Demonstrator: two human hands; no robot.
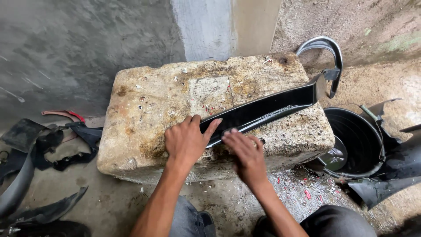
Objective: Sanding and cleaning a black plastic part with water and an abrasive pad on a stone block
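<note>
Stone block (149, 105) | glossy black panel (263, 109) lying diagonally | both hands (186, 140) touching

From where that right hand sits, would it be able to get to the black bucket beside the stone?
Probably yes. The right hand rests on the long black panel on the stone block, and the black bucket stands open just right of the block, with nothing between them.
</note>
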